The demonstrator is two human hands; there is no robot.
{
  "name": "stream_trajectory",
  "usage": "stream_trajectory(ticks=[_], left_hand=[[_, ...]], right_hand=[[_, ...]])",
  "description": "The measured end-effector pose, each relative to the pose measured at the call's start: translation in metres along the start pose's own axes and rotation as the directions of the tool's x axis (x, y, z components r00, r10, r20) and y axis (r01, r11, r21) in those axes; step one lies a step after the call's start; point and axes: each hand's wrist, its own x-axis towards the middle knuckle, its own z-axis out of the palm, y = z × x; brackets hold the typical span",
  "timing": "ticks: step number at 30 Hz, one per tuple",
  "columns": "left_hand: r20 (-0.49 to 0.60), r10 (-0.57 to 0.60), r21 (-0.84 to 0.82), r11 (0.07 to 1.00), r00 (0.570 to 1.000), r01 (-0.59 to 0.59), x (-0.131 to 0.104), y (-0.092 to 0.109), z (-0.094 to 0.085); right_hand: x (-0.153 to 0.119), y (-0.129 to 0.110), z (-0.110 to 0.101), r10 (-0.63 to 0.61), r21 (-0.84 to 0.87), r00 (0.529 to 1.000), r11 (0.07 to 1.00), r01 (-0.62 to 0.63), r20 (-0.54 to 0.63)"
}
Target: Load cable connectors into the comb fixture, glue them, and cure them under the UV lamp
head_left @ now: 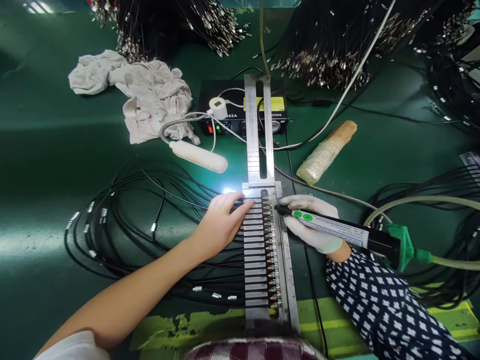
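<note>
My left hand is bare, its thumb and index finger stretched out and a little apart on the upper end of a slotted metal fixture. Black cables run into the slots from the left, and their stripped ends with coloured wires line the right side. In a white glove, my right hand grips a black glue syringe with a white label. Its tip points left at the wire ends near the top of the row; I cannot tell whether it touches them. A green cap joins the syringe to a hose.
Behind the fixture stands a black dispenser box. A lit white lamp hangs over the cables. Crumpled white gloves lie at back left, a wrapped bundle at right. Cable bunches fill the far edge.
</note>
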Motion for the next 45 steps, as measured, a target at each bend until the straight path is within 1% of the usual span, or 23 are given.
stream_trajectory(ticks=[10,16,24,27,32,37,45], left_hand=[[0.009,0.0,0.002,1.0,1.0,0.0,0.0,0.0,-0.001],[0.009,-0.001,0.002,1.0,1.0,0.001,0.0,0.0,-0.001],[0.009,-0.002,0.002,1.0,1.0,0.002,-0.001,0.0,-0.001],[0.009,-0.003,0.005,1.0,1.0,0.003,-0.001,0.0,-0.001],[-0.01,0.004,0.0,1.0,1.0,-0.004,0.0,0.0,-0.001],[-0.01,0.007,-0.001,1.0,1.0,-0.007,0.0,0.0,-0.001],[-0.009,0.011,0.002,1.0,1.0,-0.011,0.0,0.0,-0.001]], right_hand=[[0.0,0.0,0.0,0.011,0.001,1.0,1.0,-0.011,-0.006],[-0.001,0.003,0.001,-0.001,0.026,1.0,1.0,0.001,-0.007],[-0.002,0.007,0.003,0.019,0.02,1.0,1.0,-0.018,-0.017],[-0.002,0.004,0.0,0.01,0.026,1.0,1.0,-0.01,-0.018],[-0.005,-0.009,-0.005,0.002,0.039,0.999,0.999,0.0,-0.053],[-0.009,-0.012,-0.004,0.007,-0.015,1.0,1.0,-0.007,-0.004],[-0.009,-0.007,-0.001,0.003,-0.029,1.0,1.0,-0.003,0.005]])
